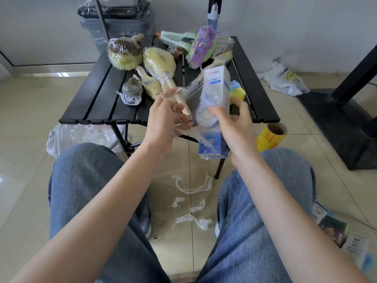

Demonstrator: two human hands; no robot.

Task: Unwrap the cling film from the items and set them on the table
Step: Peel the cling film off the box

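A tall blue and white box point(215, 99) is held upright in front of the small black table point(95, 99), partly wrapped in cling film point(190, 94). My right hand point(234, 127) grips the box around its middle. My left hand point(167, 117) pinches a stretched sheet of the film, pulled away to the left of the box. On the table lie wrapped items: two yellow brushes point(124, 52) point(160, 64), a small dark bundle point(131, 91), a green toy gun point(177, 40) and a purple packet point(202, 45).
Crumpled film strips point(191, 201) lie on the tiled floor between my knees. A yellow cling film roll point(270, 136) stands right of the table. A grey bin point(117, 23) stands behind the table, and plastic bags point(81, 135) point(285, 80) lie on the floor.
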